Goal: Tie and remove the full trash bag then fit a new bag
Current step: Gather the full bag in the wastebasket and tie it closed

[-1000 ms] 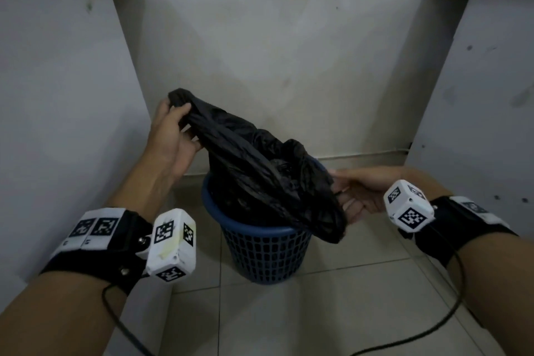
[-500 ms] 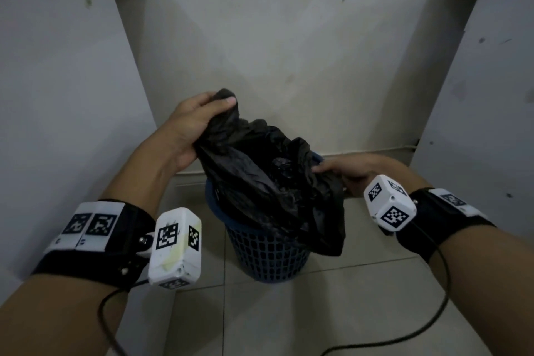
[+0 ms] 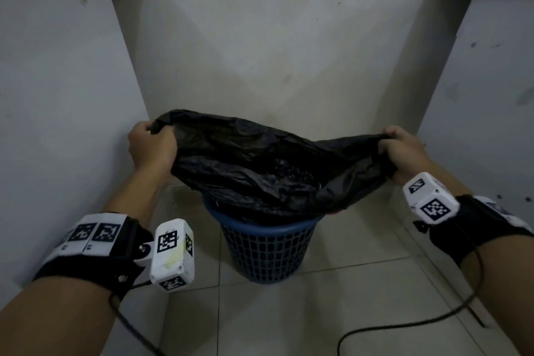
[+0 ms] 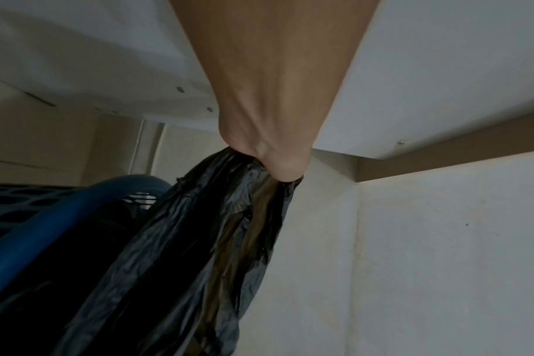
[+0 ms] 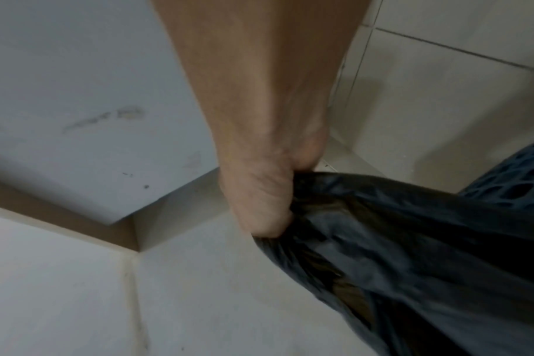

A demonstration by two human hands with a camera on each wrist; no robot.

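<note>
- I am gripping the black trash bag [image 3: 260,170] with both fists, my left hand [image 3: 151,147] bunching one end of its rim and my right hand [image 3: 401,153] bunching the other.
- A second ago my hands were sitting close together over the bin, the left raised high with a gathered corner and the right low against the bag's side; now they are pulled well apart, at about the same height.
- The bag's top, slack and crumpled half a second ago, is now stretching wide between my fists as one broad dark sheet.
- The bag's lower part is still sitting down inside the blue mesh bin [image 3: 268,251], which is standing upright on the tiled floor [image 3: 346,312] against the white wall [image 3: 274,52], as before.
- From the left wrist, my left hand [image 4: 269,154] is clamping round a pleated twist of plastic [image 4: 198,240], with the bin's blue rim [image 4: 46,226] just beside it.
- From the right wrist, my right hand [image 5: 259,204] is curling tight on a gathered fold of the bag [image 5: 412,253], the mesh wall [image 5: 518,183] showing beyond it.
- Whether the bag is holding rubbish I cannot tell; its inside is too dark.
</note>
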